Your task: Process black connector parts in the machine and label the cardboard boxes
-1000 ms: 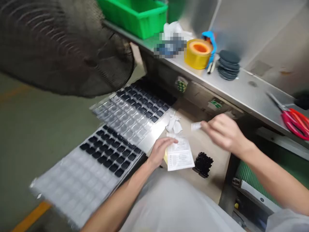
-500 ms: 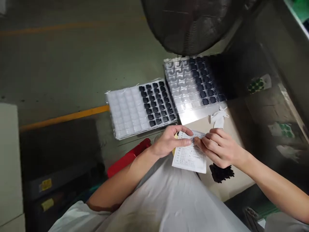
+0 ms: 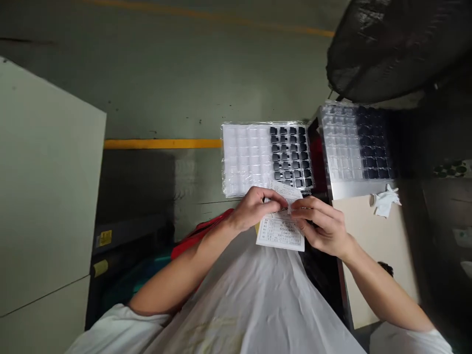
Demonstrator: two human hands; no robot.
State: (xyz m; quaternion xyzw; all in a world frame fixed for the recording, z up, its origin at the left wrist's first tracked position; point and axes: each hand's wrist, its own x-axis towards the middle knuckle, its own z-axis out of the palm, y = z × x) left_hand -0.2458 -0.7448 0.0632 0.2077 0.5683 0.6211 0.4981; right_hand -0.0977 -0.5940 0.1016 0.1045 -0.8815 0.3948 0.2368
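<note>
Between my two hands is a small printed paper label sheet (image 3: 282,235), with dark text and boxed lines on it. My left hand (image 3: 258,207) pinches it from the left, thumb and fingers closed near its middle. From the right, my right hand (image 3: 322,223) grips the same paper with curled fingers close to the left fingertips. A sliver of something yellow shows behind the paper's left edge. Just beyond my hands lies a clear plastic tray (image 3: 246,160), with black parts filling its right-hand columns.
Another clear tray (image 3: 341,142) with dark parts stands on the bench (image 3: 363,265) at right, near a white glove (image 3: 385,201). A large fan (image 3: 394,49) is at upper right. A pale cabinet (image 3: 47,196) stands left; something red (image 3: 201,231) lies beside my left forearm.
My view has turned left, so the trays, fan and bench appear further right. The paper shows more of its upper part, and both hands still hold it.
</note>
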